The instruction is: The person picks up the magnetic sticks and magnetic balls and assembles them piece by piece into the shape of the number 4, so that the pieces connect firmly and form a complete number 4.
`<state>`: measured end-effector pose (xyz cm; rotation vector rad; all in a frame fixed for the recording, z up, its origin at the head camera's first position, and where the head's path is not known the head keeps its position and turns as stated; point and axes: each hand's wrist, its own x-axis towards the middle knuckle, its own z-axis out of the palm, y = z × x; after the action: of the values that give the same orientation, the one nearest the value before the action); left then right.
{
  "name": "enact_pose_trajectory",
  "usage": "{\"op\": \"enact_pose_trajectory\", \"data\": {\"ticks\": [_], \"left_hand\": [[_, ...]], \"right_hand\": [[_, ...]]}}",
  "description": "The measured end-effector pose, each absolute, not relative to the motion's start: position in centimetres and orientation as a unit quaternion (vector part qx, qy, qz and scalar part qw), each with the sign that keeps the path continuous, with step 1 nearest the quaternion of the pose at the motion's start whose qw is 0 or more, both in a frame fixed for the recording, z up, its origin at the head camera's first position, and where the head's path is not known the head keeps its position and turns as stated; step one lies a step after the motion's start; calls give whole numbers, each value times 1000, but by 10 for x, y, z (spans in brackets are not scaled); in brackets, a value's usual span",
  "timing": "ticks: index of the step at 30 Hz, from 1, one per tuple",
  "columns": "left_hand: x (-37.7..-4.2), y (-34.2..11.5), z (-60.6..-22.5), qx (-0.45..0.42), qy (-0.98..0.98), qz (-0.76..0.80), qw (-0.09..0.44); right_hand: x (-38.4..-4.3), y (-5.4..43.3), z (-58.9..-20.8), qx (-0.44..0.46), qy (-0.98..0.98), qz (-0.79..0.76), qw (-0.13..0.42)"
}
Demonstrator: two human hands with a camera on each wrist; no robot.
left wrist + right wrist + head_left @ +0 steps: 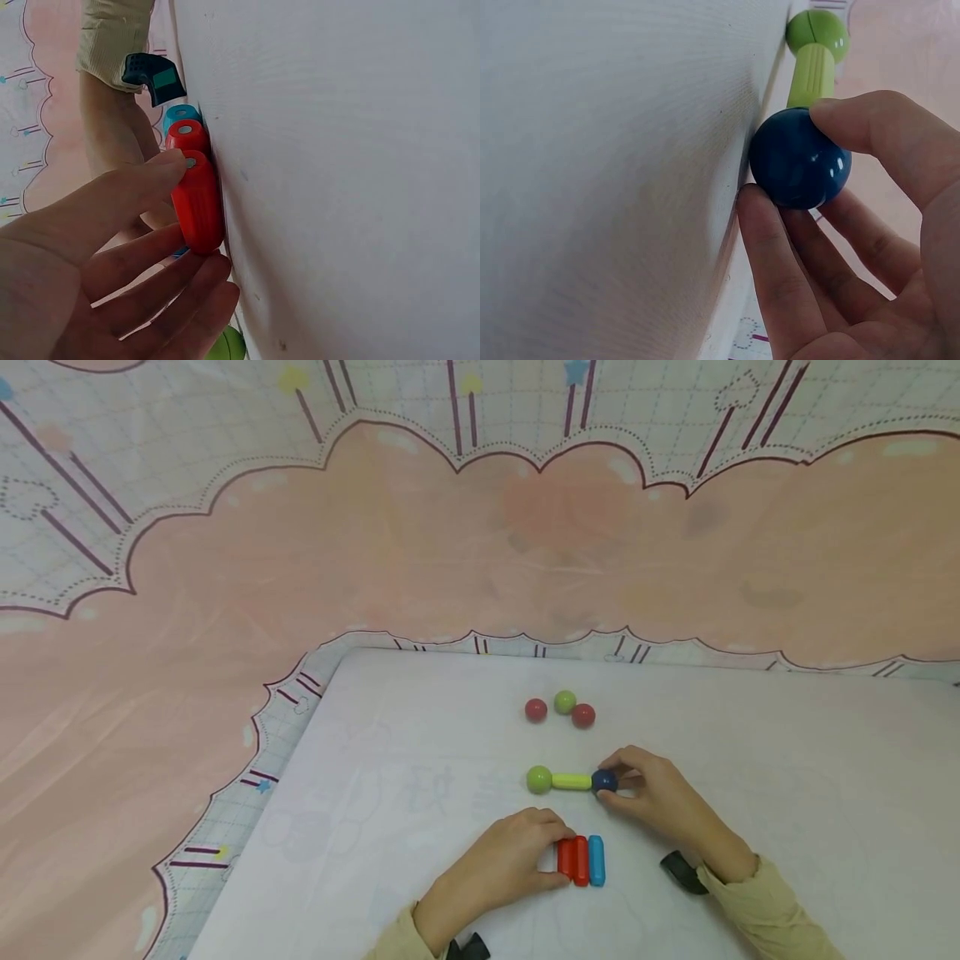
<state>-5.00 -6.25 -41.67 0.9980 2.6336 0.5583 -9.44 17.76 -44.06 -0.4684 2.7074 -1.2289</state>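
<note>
In the head view my right hand (652, 789) pinches a dark blue ball (604, 781) between thumb and fingers. That ball meets one end of a yellow-green rod (572, 782), whose other end meets a green ball (538, 779). Nearer the front, my left hand (513, 852) holds the leftmost red rod (565, 857) by its two ends, thumb on one and fingers at the other. A second red rod (581, 861) and a blue rod (597, 861) lie close beside it, side by side. Metal discs show on the rods' ends in the left wrist view.
Beyond the joined pieces lie two red balls (536, 709) and a green ball (566, 702). Everything rests on a white tabletop (420, 718), with a patterned pink cloth (450, 560) past its far and left edges. A black device sits at each wrist.
</note>
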Motion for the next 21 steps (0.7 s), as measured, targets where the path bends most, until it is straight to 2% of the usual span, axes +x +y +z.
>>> {"op": "enact_pose_trajectory", "data": {"ticks": [8,21], "left_hand": [[-51,-63,-414,331,910,207,140],[-52,-68,-418,341,898,254,115]], "right_hand": [[-95,178,-440,-158,901,-399,62],[-95,177,-441,-160,903,-394,60]]}}
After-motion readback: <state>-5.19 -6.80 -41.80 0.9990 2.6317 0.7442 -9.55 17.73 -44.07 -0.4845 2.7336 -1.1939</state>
